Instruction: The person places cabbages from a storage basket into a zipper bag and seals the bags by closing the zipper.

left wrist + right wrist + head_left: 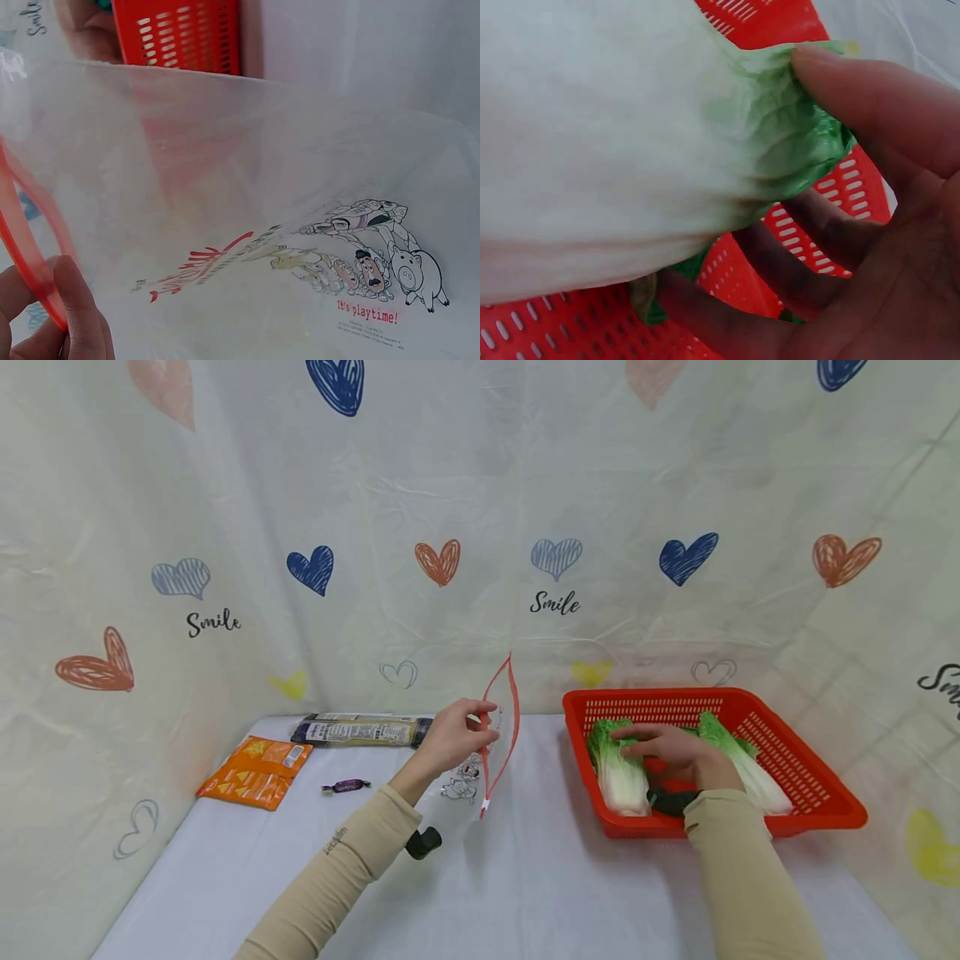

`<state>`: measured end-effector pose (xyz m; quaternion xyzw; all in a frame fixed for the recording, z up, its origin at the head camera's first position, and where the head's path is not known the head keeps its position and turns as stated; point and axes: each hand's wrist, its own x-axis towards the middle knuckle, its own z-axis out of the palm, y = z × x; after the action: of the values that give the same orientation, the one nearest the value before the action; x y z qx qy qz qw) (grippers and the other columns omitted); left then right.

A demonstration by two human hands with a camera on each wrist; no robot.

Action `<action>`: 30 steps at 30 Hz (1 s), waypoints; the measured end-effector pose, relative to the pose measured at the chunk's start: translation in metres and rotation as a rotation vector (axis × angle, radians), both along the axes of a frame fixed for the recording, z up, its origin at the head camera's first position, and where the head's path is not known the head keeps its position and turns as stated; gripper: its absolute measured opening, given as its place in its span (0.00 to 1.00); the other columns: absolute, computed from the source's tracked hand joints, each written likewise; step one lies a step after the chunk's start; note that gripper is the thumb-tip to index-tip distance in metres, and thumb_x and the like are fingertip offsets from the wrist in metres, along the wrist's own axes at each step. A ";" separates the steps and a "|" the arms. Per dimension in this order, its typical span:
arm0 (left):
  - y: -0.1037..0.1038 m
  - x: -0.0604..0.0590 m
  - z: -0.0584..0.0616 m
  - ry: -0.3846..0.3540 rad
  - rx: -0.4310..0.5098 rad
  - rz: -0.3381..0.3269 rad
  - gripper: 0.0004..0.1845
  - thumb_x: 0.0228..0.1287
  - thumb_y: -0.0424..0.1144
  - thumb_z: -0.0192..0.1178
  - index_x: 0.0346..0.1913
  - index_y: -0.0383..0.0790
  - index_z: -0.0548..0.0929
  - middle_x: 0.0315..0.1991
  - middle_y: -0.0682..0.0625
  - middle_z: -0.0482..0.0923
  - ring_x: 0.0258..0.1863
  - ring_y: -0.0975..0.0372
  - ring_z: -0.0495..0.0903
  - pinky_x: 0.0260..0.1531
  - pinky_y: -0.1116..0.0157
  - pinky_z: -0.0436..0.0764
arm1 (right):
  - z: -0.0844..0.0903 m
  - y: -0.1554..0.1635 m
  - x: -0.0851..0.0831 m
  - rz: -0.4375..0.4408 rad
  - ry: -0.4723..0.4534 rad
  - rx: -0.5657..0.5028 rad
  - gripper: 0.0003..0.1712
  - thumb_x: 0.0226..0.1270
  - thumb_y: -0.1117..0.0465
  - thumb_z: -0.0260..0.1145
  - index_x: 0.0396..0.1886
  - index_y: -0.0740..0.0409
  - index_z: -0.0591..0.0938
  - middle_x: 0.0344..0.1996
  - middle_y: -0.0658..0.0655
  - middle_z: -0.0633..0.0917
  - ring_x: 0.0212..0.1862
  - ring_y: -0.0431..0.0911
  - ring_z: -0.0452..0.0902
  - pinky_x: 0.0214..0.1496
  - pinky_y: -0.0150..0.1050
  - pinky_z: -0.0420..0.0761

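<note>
My left hand pinches the rim of a clear zip bag with a red zip edge and printed cartoon figures. The bag's mouth gapes a little, and the slider hangs at its lower end. On the right, my right hand reaches into a red plastic basket. It grips the green leafy end of a napa cabbage, thumb on the leaves and fingers along the other side. A second napa cabbage lies in the basket, partly behind my right hand.
At the table's left lie an orange snack packet, a long dark-ended packet and a purple wrapped candy. A small black cylindrical object is beside my left sleeve. A heart-printed curtain stands behind the table.
</note>
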<state>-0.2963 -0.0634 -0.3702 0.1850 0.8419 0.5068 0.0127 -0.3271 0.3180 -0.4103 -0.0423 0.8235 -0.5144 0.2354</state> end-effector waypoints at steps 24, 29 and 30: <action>0.003 0.000 0.002 -0.003 -0.004 0.011 0.23 0.62 0.33 0.66 0.61 0.39 0.79 0.41 0.47 0.75 0.38 0.59 0.79 0.31 0.65 0.84 | 0.012 0.010 0.012 0.152 -0.046 0.040 0.30 0.71 0.53 0.63 0.69 0.56 0.72 0.70 0.66 0.65 0.61 0.53 0.69 0.63 0.56 0.71; 0.003 0.001 0.002 0.003 -0.008 0.005 0.23 0.62 0.34 0.66 0.61 0.39 0.79 0.41 0.47 0.75 0.38 0.59 0.79 0.31 0.66 0.84 | 0.015 0.005 0.015 0.135 -0.097 0.099 0.33 0.72 0.47 0.60 0.73 0.53 0.68 0.72 0.68 0.60 0.66 0.63 0.64 0.60 0.59 0.72; 0.002 0.001 0.002 0.005 -0.009 0.006 0.23 0.62 0.34 0.66 0.61 0.39 0.79 0.41 0.47 0.75 0.38 0.59 0.79 0.30 0.66 0.84 | 0.016 0.003 0.016 0.134 -0.107 0.116 0.34 0.72 0.46 0.60 0.73 0.52 0.67 0.73 0.68 0.59 0.67 0.64 0.63 0.60 0.60 0.72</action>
<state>-0.2950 -0.0609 -0.3679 0.1838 0.8447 0.5026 0.0101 -0.3116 0.3207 -0.3941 -0.0560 0.8335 -0.4506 0.3150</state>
